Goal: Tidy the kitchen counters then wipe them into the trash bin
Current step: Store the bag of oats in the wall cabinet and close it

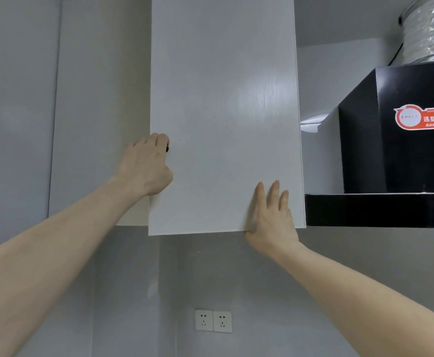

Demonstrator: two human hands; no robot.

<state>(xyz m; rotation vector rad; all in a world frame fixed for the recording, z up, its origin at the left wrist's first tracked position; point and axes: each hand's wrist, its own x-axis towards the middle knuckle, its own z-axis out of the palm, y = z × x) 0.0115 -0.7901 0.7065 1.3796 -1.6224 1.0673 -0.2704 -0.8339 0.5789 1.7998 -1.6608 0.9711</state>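
Note:
A white wall cabinet door fills the middle of the view, hinged on its right side and standing slightly off the cabinet at its left edge. My left hand curls round a small dark knob near the door's left edge. My right hand lies against the door's lower right corner with fingers straight on the front and the thumb tucked under the bottom edge. The counters and the trash bin are out of view.
A black range hood juts out at the right, with a silver foil duct above it. Two white wall sockets sit on the grey wall below the cabinet. Another cabinet panel lies to the left.

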